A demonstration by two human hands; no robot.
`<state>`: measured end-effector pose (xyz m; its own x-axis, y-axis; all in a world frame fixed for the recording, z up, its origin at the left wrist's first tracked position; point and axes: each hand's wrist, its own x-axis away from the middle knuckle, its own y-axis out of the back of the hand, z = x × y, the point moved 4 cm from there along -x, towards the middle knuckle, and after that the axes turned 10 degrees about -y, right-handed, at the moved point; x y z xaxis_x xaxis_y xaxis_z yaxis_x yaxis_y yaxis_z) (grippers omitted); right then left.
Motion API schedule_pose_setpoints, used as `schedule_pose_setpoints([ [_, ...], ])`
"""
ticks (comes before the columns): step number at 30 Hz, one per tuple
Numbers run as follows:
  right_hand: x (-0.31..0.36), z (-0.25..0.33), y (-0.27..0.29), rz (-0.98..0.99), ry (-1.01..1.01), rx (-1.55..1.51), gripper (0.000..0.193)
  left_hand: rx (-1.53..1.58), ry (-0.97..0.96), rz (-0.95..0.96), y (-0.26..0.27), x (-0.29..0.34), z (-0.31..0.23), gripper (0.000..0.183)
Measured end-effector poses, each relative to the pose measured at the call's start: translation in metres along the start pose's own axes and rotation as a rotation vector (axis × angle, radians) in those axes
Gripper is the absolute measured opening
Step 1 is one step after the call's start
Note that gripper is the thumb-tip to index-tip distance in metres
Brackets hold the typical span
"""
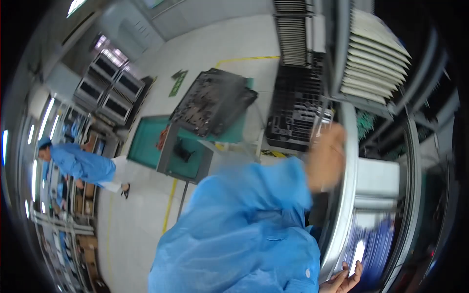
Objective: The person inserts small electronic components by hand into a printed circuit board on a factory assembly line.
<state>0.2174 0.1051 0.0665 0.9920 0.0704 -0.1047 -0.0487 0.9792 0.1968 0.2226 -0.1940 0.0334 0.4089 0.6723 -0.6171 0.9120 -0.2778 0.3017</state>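
Note:
My left hand [326,158], in a blue sleeve, is smeared by motion beside the pale metal edge of a rack [348,146]. A shiny, blurred strip shows just beyond its fingers; whether the hand holds it, I cannot make out. At the lower edge, my right hand [344,280] has its fingers apart and slightly curled, with nothing visible in them. It is close to a stack of blue-purple sheets [373,249] inside the rack, and a bright glare lies just above the fingertips.
White trays [373,61] are stacked in the rack's far part. Black slotted trays [293,107] stand left of it. A green-topped cart [146,139] carries a dark panel of parts [207,102]. Another person [83,163] in blue walks at left, near shelves.

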Motion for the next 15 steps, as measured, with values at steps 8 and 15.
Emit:
schedule_pose_setpoints([
  [8, -0.017, -0.028, -0.091, 0.604, -0.043, -0.156, 0.023, -0.776, 1.119, -0.782, 0.459, 0.116, 0.295, 0.055],
  [15, -0.004, -0.043, -0.215, 1.079, -0.39, -0.185, 0.024, 0.758, 0.747, -0.911, 0.397, 0.111, 0.265, 0.011],
])
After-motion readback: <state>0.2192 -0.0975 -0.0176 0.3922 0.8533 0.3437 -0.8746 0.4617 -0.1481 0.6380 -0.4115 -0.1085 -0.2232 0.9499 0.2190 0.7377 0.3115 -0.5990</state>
